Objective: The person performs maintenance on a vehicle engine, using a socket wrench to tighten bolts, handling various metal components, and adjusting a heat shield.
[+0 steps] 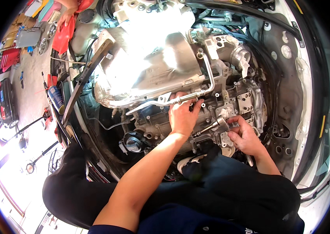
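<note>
Your right hand (245,136) has its fingers pinched around the head end of a ratchet wrench (212,126), whose chrome shank runs down and left from the head toward the heel of your left hand (182,115). The left hand lies flat with fingers curled over the top of the engine block (153,128), its fingertips touching the thin steel pipe (180,99) that runs just above the block; whether it grips the pipe or only steadies against it, you cannot tell from here.

Take the block as your reference: the ratchet head sits at its right end, just below the bolted aluminium bracket (247,101), and the heat shield (149,66) gleams directly above the block.

For this turn, keep the socket square on the fastener; the shank looks tilted, so level it before you load it. Let your right fingers press the head inward while the pull comes from the handle. Brace the left palm on the block, not the pipe, which would likely bend under weight. Swing room looks tight between block and bracket, so work in short strokes and watch your knuckles against the bracket's edges.
</note>
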A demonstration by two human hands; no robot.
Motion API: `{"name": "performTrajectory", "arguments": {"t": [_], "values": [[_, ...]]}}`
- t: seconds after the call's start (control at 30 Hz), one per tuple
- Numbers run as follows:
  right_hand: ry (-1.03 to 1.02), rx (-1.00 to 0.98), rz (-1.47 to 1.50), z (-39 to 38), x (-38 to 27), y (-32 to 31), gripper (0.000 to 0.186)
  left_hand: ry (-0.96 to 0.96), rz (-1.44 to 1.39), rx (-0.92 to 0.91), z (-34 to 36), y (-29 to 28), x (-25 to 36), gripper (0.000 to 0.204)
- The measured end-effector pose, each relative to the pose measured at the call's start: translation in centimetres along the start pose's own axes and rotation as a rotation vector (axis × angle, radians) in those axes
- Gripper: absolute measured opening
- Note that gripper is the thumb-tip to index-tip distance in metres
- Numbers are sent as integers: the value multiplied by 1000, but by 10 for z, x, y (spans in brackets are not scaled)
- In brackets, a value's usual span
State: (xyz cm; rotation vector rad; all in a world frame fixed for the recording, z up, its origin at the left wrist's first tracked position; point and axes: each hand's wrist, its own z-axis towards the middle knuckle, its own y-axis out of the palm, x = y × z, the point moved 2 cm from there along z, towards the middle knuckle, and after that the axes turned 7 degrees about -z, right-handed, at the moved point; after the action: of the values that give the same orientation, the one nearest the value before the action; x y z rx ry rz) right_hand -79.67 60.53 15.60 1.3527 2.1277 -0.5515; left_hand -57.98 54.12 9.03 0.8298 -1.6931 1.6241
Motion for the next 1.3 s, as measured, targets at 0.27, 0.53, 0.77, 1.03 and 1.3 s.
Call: {"name": "performTrajectory", "arguments": {"t": [0.27, 0.53, 0.77, 1.03, 1.3], "values": [[53, -29, 163, 3, 9, 3, 33, 51, 19, -31, -2, 0, 6, 23], [38, -38, 359, 4, 19, 4, 34, -18, 51, -18, -1, 0, 7, 32], [45, -41, 388, 2, 20, 4, 34, -73, 50, -52, -2, 2, 5, 27], [25, -37, 353, 4, 19, 5, 35, 127, 106, -31, -4, -1, 9, 25], [6, -37, 329, 5, 19, 5, 36, -61, 35, 30, -3, 4, 7, 23]]}}
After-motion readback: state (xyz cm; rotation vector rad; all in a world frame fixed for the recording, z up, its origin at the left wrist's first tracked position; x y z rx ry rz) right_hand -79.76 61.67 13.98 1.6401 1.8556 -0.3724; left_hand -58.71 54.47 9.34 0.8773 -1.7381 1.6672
